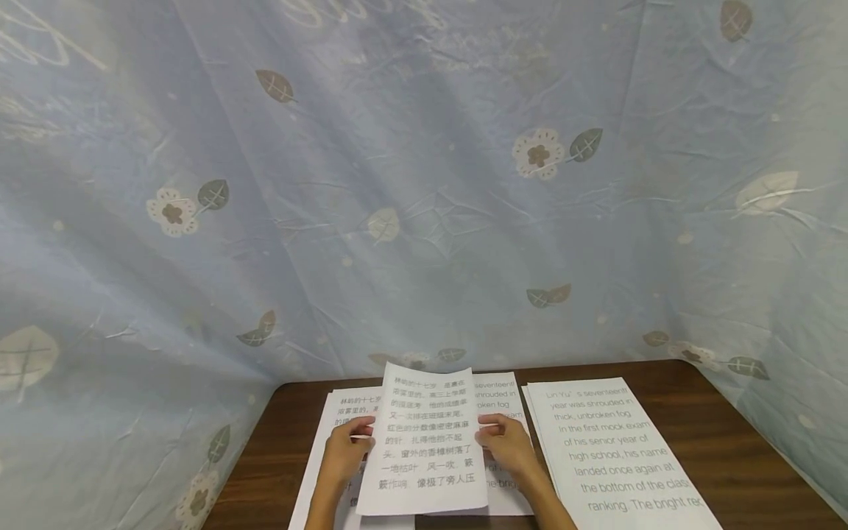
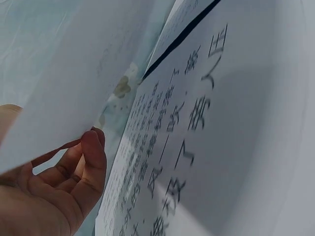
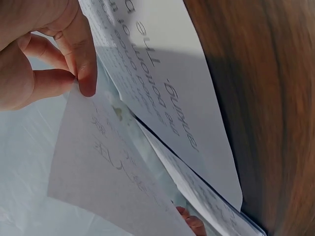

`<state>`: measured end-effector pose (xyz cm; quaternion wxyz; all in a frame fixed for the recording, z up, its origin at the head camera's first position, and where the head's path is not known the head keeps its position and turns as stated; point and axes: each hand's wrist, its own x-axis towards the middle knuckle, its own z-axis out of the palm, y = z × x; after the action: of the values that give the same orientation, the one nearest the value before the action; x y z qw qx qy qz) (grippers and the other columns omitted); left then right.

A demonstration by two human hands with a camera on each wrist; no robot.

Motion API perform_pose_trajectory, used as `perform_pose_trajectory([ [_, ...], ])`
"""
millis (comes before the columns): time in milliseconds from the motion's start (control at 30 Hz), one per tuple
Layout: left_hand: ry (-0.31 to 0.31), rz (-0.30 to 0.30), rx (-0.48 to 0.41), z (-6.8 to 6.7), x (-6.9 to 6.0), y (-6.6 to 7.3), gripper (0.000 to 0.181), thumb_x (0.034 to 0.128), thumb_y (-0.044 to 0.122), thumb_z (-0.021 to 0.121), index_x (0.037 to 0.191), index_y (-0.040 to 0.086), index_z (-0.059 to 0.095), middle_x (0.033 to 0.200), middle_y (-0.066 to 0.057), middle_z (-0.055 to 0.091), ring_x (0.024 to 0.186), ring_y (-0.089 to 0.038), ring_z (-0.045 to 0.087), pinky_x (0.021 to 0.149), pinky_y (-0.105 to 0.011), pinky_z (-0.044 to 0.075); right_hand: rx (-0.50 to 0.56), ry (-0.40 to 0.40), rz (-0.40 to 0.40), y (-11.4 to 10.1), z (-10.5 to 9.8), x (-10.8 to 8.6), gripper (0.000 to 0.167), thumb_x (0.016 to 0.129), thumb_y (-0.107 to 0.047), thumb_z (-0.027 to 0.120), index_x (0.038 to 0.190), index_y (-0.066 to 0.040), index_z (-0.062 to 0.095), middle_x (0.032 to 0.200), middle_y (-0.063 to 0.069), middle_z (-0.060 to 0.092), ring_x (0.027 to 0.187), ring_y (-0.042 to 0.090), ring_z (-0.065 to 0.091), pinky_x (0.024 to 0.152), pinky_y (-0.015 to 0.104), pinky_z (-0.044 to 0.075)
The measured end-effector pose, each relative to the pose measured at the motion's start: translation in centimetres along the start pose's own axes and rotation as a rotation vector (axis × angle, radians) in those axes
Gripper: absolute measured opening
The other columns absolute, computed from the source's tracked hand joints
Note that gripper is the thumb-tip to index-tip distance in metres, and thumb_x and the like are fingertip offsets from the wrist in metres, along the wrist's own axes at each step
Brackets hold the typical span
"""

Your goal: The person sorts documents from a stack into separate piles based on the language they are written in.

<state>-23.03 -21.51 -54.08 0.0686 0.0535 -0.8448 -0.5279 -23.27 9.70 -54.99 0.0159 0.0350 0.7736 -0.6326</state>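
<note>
Both hands hold up one sheet of paper [image 1: 427, 442] printed with large Chinese characters, raised over the table and tilted toward the head camera. At its left edge, the left hand [image 1: 344, 449] pinches it between thumb and fingers. On the opposite edge the right hand [image 1: 509, 445] pinches it too; the right wrist view shows thumb and index finger on the sheet [image 3: 98, 162]. Below it on the left lies a stack of Chinese-text pages [image 1: 318, 471]. An English-text page [image 1: 503, 390] lies partly hidden behind the raised sheet.
A further stack of English-text pages [image 1: 616, 456] lies on the right of the dark wooden table [image 1: 722, 434]. A pale blue curtain [image 1: 437, 184] with leaf and flower prints hangs behind and around the table.
</note>
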Motion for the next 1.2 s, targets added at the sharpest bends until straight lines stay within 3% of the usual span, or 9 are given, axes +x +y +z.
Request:
perform_pose_trajectory([
  [733,0.016,0.019,0.064,-4.3,0.0,-2.4,0.04,0.0893,-0.006,0.069,0.129,-0.007,0.072,0.108,-0.018,0.073,0.089,-0.019,0.065,0.068,-0.024,0.055,0.027,-0.071,-0.002,-0.4,4.6,-0.5,0.042,0.093,-0.01,0.07,0.132,0.006,0.067,0.106,0.013,0.072,0.082,0.019,0.071,0.072,0.034,0.063],
  [1200,0.029,-0.011,0.068,-6.5,-0.1,-3.4,0.041,0.0903,-0.007,0.067,0.131,-0.008,0.07,0.11,-0.019,0.074,0.092,-0.02,0.064,0.071,-0.022,0.052,0.062,-0.093,-0.004,-0.5,6.9,-0.7,0.044,0.092,-0.009,0.071,0.133,0.004,0.066,0.107,0.013,0.071,0.085,0.019,0.071,0.074,0.034,0.065],
])
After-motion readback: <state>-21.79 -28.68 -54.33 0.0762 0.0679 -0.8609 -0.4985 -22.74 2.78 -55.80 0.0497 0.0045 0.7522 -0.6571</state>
